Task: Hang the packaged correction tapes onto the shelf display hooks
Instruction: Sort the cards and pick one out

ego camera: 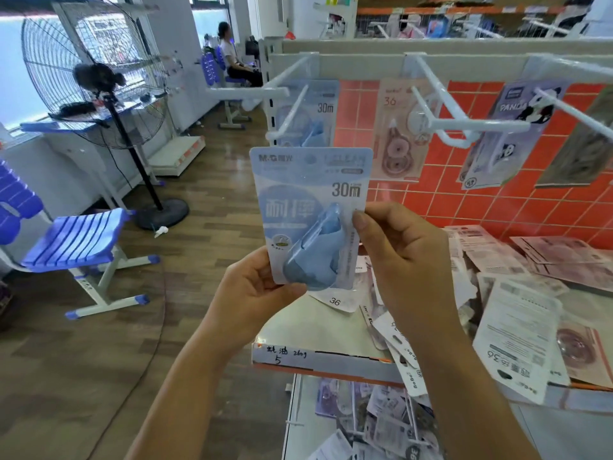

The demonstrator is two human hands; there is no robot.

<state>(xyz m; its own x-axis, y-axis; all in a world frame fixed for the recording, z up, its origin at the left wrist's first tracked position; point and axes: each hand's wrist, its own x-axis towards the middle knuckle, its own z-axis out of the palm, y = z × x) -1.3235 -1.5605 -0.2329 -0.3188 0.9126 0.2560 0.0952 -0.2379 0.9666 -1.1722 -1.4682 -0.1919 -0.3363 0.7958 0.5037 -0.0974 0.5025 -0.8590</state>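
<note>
A packet is held upright at centre, the left hand at its lower left corner, the right hand pinching its right edge. Behind and above it, hooks jut toward the viewer, with hung packets in a row running right. Below the hooks, right of the hands, loose packets lie piled on a shelf. On the floor to the left stands a chair, with a fan behind it and a seated person farther back.
</note>
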